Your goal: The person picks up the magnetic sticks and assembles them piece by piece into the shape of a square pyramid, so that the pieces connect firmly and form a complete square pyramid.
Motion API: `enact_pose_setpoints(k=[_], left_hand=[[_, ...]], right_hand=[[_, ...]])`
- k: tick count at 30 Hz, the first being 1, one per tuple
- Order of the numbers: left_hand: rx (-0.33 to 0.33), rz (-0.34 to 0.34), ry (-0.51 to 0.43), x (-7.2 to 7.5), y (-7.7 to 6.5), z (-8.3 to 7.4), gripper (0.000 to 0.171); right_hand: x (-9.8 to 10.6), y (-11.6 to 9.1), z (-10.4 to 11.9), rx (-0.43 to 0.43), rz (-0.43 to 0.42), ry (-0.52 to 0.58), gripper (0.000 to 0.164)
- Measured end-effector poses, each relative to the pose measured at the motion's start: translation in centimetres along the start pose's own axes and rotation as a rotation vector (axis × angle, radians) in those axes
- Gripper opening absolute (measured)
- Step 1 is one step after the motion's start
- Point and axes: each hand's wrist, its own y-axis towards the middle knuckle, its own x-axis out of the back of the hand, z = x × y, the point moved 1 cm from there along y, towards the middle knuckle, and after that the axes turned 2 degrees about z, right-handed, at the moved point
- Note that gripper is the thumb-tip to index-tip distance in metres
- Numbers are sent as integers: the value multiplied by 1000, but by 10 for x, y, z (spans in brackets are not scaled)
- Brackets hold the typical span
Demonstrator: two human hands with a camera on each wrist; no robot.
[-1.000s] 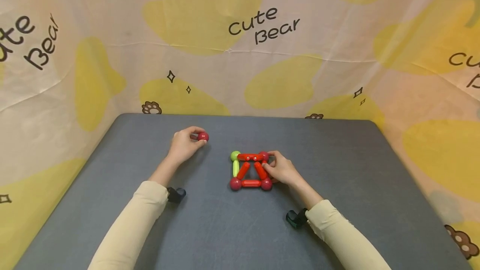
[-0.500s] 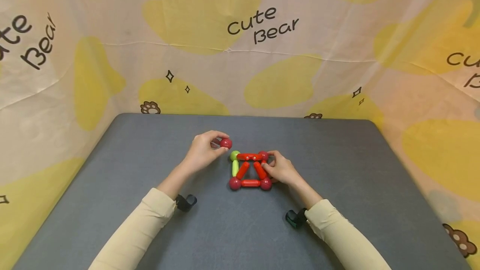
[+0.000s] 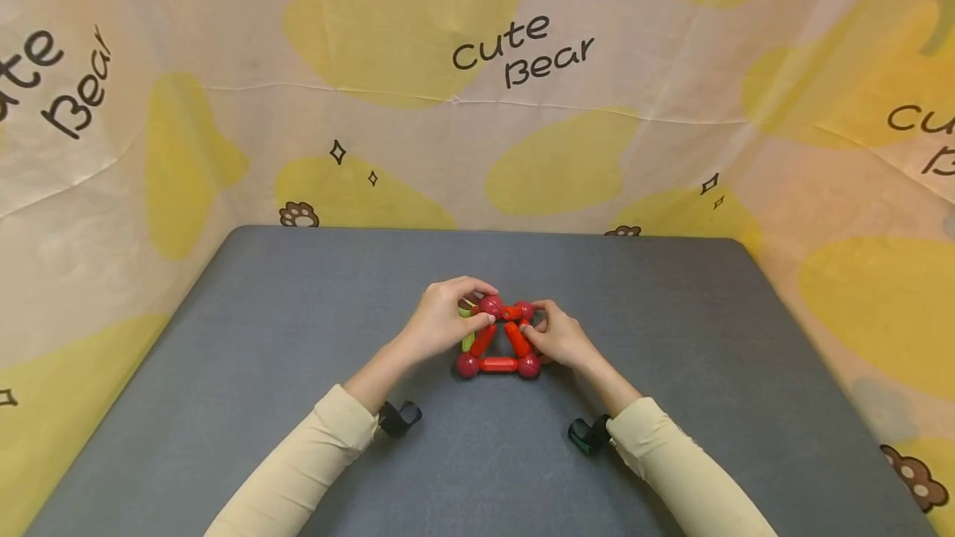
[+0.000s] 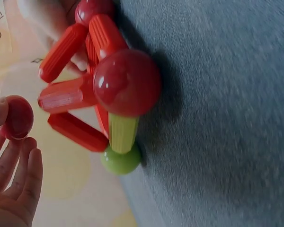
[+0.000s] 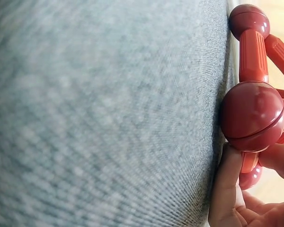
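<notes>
A frame of magnetic sticks and balls stands on the table. Its base joins red sticks [image 3: 498,365], a yellow-green stick [image 4: 123,133], red balls [image 4: 128,82] and a green ball [image 4: 121,160] at the far left corner. Several red sticks [image 4: 68,94] lean up and inward from the corners, their upper ends free. My left hand [image 3: 438,320] pinches a loose red ball [image 4: 19,117] above the frame, a little apart from those upper ends. My right hand [image 3: 561,338] grips the base's right side, thumb and fingers around a red stick [image 5: 250,161] beside the near right ball [image 5: 253,116].
The grey table [image 3: 313,288] spreads around the frame on all sides. Behind it hangs a yellow-patterned cloth [image 3: 418,147]. Each wrist wears a dark strap [image 3: 399,418].
The left hand has carried the red ball rightward from the table's left side to over the frame. The right hand and the frame have stayed in place.
</notes>
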Motion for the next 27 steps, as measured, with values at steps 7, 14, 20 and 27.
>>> enact_pose_setpoints(k=[7, 14, 20, 27], left_hand=[[15, 18, 6, -10, 1, -1, 29], [28, 28, 26, -15, 1, 2, 27], [20, 22, 31, -17, 1, 4, 28], [33, 23, 70, -18, 1, 3, 28]], right_hand=[[0, -1, -1, 6, 1, 6, 52], [0, -1, -1, 16, 2, 16, 52], [-1, -2, -1, 12, 5, 23, 52], [0, -2, 0, 6, 7, 19, 52]])
